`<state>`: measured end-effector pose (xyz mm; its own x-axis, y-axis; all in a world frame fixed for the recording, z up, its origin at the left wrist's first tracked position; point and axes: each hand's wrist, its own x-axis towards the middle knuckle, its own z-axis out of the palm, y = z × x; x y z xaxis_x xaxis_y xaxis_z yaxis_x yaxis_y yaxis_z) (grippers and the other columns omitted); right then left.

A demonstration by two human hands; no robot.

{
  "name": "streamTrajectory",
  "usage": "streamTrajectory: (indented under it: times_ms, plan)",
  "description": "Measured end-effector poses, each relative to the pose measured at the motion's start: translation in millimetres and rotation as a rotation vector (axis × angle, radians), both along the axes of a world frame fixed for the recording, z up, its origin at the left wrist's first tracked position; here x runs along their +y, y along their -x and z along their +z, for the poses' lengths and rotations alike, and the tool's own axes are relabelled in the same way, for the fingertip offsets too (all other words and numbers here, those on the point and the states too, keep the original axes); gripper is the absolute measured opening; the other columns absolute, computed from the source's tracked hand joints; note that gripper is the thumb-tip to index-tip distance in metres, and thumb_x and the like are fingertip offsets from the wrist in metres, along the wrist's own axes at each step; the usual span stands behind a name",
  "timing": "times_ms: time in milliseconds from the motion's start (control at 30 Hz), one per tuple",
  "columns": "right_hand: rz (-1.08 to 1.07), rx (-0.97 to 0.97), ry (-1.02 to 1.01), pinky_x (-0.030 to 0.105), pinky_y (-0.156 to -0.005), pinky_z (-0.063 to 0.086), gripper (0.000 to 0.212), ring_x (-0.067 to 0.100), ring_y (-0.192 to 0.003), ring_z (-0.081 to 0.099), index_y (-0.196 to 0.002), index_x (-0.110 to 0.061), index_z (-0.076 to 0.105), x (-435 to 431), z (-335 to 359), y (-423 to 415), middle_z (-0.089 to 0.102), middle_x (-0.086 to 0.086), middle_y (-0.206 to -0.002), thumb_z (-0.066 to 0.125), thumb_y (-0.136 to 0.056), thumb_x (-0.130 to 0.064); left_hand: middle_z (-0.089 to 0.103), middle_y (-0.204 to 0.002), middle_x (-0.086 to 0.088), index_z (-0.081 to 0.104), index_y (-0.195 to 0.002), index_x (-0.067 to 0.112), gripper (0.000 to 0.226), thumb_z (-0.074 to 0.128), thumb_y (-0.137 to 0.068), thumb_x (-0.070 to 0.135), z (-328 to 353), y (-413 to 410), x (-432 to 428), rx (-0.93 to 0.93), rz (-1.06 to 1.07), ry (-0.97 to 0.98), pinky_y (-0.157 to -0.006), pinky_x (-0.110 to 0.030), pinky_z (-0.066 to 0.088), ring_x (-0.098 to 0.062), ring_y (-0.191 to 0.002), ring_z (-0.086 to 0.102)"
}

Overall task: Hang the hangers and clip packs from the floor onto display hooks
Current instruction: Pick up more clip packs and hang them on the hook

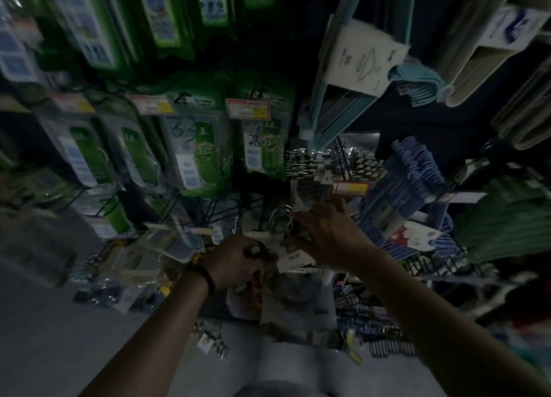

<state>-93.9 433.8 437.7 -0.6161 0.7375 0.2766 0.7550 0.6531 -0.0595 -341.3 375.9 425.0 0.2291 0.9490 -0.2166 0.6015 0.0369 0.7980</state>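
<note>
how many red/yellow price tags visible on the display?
4 price tags: three in a row on the green packs, left, middle, right; a fourth above the right hand. Blur may hide others.

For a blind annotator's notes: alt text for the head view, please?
Dim, blurred: left hand and right hand hold a clip pack at a display rack. Green packs hang left, blue hangers right.

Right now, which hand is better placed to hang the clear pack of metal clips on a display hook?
Probably right: the right hand is on the clear pack of metal clips; the left hand sits lower, gripping a dark item.
</note>
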Motion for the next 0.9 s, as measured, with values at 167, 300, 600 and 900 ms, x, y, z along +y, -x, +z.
streamTrajectory:
  times_ms: [167, 300, 600, 900]
  plan:
    - [-0.003, 0.077, 0.164, 0.033, -0.07, 0.055, 0.051, 0.015, -0.091, 0.066, -0.117, -0.034, 0.074, -5, 4, -32, 0.061, -0.006, -0.12, 0.039, -0.098, -0.065, 0.052, -0.052, 0.004, 0.058, -0.053, 0.029, 0.046, 0.073, -0.091, 0.051, -3, -19, 23, -0.007, -0.117, 0.025, -0.055, -0.02, 0.035, -0.007, -0.05, 0.05]
    - [-0.02, 0.087, 0.223, 0.032, -0.072, 0.06, 0.038, 0.008, -0.091, 0.068, -0.118, -0.036, 0.071, -10, 8, -62, 0.069, -0.012, -0.113, 0.052, -0.099, -0.062, 0.048, -0.058, -0.002, 0.056, -0.062, 0.011, 0.054, 0.074, -0.088, 0.054, 5, -41, 40, 0.029, -0.176, 0.007, -0.051, -0.019, 0.032, -0.008, -0.052, 0.046]
    - [-0.157, 0.13, 0.086, 0.003, -0.066, 0.033, 0.021, 0.008, -0.086, 0.073, -0.111, -0.029, 0.081, -8, -4, -117, 0.079, -0.01, -0.105, 0.078, -0.093, -0.039, 0.07, -0.105, 0.015, 0.069, -0.104, 0.037, 0.034, 0.074, -0.084, 0.064, 31, -83, 74, 0.088, -0.003, -0.112, -0.087, -0.033, 0.057, -0.006, -0.099, 0.066]
    - [-0.218, 0.219, 0.06, 0.019, -0.071, 0.056, 0.021, 0.008, -0.087, 0.075, -0.114, -0.033, 0.08, 22, -31, -135, 0.08, -0.01, -0.107, 0.076, -0.095, -0.04, 0.075, -0.105, -0.013, 0.072, -0.09, 0.016, 0.014, 0.066, -0.098, 0.026, 51, -157, 117, -0.182, 0.206, -0.087, -0.095, -0.044, 0.056, -0.031, -0.101, 0.07]
